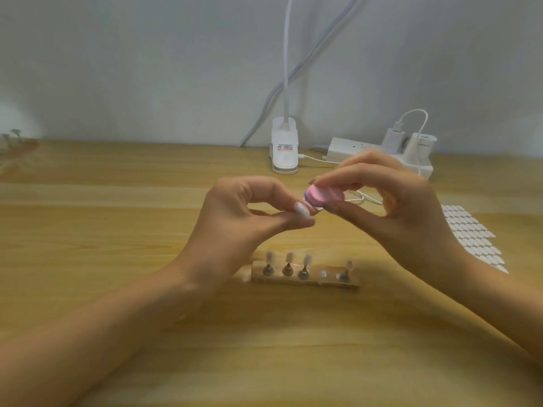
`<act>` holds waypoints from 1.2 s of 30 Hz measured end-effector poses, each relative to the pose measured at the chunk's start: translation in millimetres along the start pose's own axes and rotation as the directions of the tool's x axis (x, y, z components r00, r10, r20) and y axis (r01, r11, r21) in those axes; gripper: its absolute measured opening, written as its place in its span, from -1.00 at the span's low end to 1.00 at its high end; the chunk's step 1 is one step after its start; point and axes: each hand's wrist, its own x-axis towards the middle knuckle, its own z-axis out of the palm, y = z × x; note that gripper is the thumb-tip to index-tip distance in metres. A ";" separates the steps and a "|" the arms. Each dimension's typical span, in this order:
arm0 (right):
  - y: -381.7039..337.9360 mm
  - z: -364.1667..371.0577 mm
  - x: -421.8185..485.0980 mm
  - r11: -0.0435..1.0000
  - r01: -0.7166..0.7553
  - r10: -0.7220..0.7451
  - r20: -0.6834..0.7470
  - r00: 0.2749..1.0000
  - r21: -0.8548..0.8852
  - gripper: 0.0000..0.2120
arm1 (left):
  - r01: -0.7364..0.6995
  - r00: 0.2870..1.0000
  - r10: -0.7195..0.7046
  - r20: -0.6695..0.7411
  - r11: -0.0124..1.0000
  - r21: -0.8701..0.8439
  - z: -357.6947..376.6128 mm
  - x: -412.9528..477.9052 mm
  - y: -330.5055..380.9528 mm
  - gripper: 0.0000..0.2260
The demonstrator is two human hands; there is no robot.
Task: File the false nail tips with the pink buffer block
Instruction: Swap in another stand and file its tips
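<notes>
My right hand [390,207] pinches the pink buffer block [412,195] between thumb and fingers, above the middle of the wooden table. My left hand [244,215] pinches something small at its fingertips, just left of the block's end; that thing is mostly hidden. The block's left end meets my left fingertips. In front of the hands a wooden stand [305,277] holds several false nail tips [289,257] upright on small metal pegs. One peg place in the row has only a white pad.
A white clip lamp base [284,146] stands at the back, its neck rising up the wall. A white power strip with plugs [382,149] lies right of it, cables trailing. A sheet of white adhesive tabs [473,236] lies at the right.
</notes>
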 end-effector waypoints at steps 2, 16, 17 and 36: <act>-0.7 -1.4 0.7 0.998 -0.002 0.002 -0.010 1.000 0.056 -0.81 | 0.000 1.000 0.000 0.004 1.000 0.025 -0.4 0.0 0.8 -0.91; -2.2 -1.6 0.9 0.991 0.126 -0.122 0.065 0.990 -0.055 -0.78 | 0.000 1.000 -0.003 0.007 0.947 0.321 -3.6 1.5 -0.8 -0.80; -2.8 -2.9 0.9 0.990 0.129 -0.126 0.054 0.991 -0.054 -0.78 | 0.009 1.000 -0.008 -0.006 0.946 0.324 -3.9 1.9 -0.7 -0.81; -4.1 0.4 -1.6 0.960 0.254 -0.241 0.112 0.964 -0.118 -0.79 | -0.006 1.000 0.015 -0.018 0.905 0.425 -2.6 3.2 -0.3 -0.77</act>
